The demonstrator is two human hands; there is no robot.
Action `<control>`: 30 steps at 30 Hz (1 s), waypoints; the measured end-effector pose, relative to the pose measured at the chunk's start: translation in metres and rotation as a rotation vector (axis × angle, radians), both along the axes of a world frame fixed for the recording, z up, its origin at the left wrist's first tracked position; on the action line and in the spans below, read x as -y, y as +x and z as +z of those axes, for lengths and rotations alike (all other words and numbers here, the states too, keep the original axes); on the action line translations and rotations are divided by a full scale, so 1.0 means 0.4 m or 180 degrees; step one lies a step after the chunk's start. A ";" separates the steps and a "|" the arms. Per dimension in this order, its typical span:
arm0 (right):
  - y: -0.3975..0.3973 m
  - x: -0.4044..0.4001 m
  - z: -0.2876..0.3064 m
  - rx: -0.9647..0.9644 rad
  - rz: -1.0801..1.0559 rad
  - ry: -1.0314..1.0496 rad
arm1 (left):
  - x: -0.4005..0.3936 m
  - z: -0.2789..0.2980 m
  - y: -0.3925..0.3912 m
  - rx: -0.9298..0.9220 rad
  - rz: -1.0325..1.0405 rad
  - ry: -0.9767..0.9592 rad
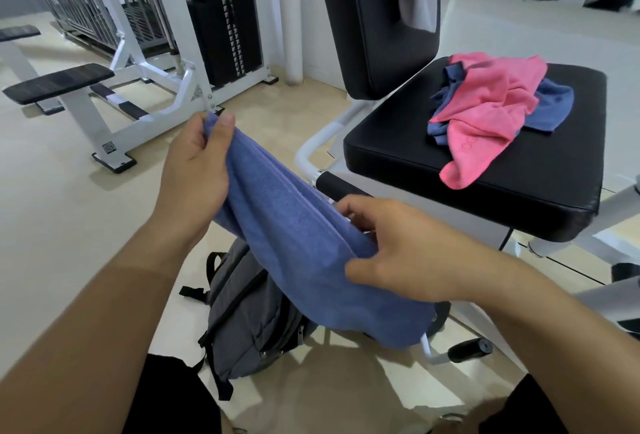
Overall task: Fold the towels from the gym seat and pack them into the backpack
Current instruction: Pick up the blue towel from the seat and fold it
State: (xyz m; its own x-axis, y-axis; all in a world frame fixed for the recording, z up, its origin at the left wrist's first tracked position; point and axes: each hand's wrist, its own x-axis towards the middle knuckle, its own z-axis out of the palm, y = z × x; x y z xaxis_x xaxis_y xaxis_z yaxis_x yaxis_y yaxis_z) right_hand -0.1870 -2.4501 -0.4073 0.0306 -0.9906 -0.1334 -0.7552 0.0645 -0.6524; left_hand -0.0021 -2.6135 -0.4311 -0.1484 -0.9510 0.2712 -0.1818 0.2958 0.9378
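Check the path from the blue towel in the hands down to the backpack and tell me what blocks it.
Nothing visible does. The blue towel, held by the left hand and right hand, hangs directly above the backpack on the floor. Whether the backpack's opening is unzipped cannot be told; the towel hides its top.

The hanging blue terry towel (304,243) hides the top of the grey fabric backpack (249,322) — and the right hand's (401,253) fingertips disappear behind its fold.

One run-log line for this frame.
step: folding | left hand: pinches blue towel corner | right hand: grips its edge | seat: pink and blue towels unfolded | backpack: on floor
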 end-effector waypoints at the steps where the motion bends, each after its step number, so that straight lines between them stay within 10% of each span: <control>1: -0.009 -0.002 0.007 -0.0220 0.0029 0.0151 | 0.006 -0.003 0.001 -0.0010 0.0057 -0.0029; 10: -0.125 -0.010 0.063 -0.0153 -0.0727 -0.0424 | 0.041 -0.012 0.023 -0.1169 0.0581 0.1045; 18: -0.060 -0.011 0.059 0.0471 0.0237 -0.1031 | -0.085 0.018 -0.065 0.0354 -0.1270 -0.0310; 23: -0.063 0.002 0.040 0.0919 -0.0004 -0.1368 | -0.137 0.006 -0.084 0.0204 -0.2258 0.0149; 30: -0.066 0.019 0.019 0.0921 -0.0681 -0.1557 | -0.140 -0.018 -0.085 0.0198 -0.1952 0.0267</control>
State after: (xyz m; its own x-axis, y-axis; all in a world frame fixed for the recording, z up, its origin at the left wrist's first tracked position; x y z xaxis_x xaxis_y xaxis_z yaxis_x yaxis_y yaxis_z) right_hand -0.2134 -2.4576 -0.3999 -0.2089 -0.9231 0.3229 -0.5461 -0.1638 -0.8215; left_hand -0.0360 -2.5574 -0.4382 -0.6876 -0.7053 0.1724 -0.0573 0.2894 0.9555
